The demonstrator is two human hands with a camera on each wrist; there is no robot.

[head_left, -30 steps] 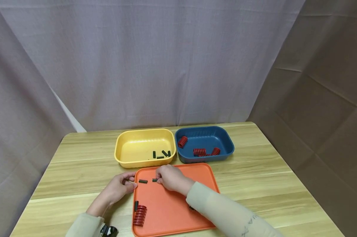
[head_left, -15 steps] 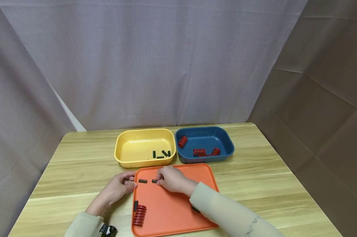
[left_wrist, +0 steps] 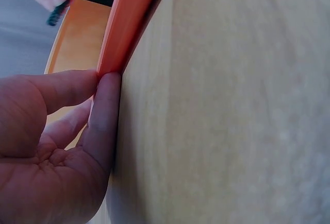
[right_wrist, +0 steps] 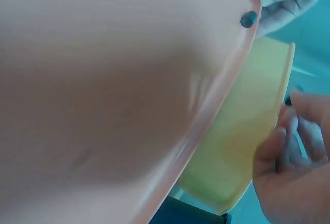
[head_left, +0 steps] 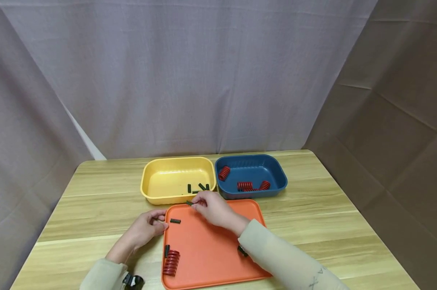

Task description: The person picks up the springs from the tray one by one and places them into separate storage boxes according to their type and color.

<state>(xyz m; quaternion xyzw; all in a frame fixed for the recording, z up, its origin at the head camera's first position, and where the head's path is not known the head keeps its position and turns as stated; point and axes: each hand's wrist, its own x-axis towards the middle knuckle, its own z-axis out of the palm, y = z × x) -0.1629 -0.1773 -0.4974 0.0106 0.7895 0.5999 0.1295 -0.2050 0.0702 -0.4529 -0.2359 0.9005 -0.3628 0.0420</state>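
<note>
My right hand (head_left: 214, 209) pinches a small dark coil spring (head_left: 189, 203) between thumb and fingertips, held over the far edge of the orange tray (head_left: 204, 257). In the left wrist view that spring (left_wrist: 58, 13) sticks out from the fingertips. My left hand (head_left: 143, 230) grips the tray's left rim with thumb and fingers. Near that hand another small dark spring (head_left: 175, 220) lies on the tray. At the tray's left side a dark spring (head_left: 167, 251) sits against a large red spring (head_left: 171, 263).
A yellow bin (head_left: 167, 199) behind the tray holds several small dark springs (head_left: 189, 188). Beside it a blue bin (head_left: 252, 195) holds several red springs (head_left: 245, 185). Both stand on a wooden table (head_left: 323, 225). A grey curtain (head_left: 167, 80) hangs behind.
My right hand has lifted the small dark spring off the tray and moved it away from me, toward the yellow bin. The left hand has stayed on the rim.
</note>
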